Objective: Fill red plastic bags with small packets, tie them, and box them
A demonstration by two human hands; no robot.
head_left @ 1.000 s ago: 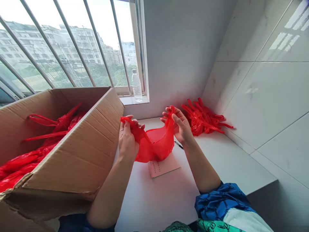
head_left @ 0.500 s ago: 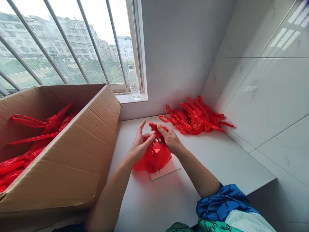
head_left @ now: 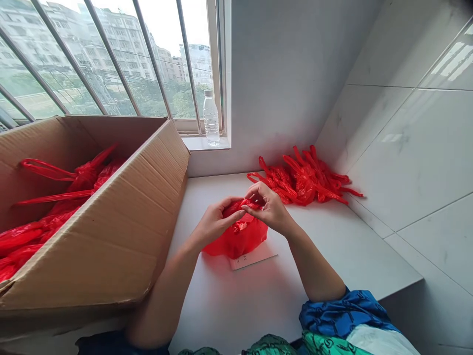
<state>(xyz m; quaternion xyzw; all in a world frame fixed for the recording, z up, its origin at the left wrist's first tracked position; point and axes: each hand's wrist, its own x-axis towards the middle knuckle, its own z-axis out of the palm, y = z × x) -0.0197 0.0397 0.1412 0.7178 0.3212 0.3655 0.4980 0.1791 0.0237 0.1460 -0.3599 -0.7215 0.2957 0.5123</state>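
Note:
A red plastic bag rests on the white table, its gathered top pinched between both my hands. My left hand grips the bag's neck from the left, thumb stretched along the front. From the right, my right hand has thumb and fingertips closed on the same bunched plastic. Under the bag's front lies a flat white object with small dark marks, partly covered. What the bag holds cannot be made out through the plastic.
At left stands a cardboard box with several red bags inside. A heap of red bags lies at the table's back right. On the sill by the barred window is a clear bottle. The table meets a tiled wall at right.
My left fingers, raised before, have closed in on the bag's neck. My right hand has turned over the bunched top, which now sits lower. The view has shifted slightly.

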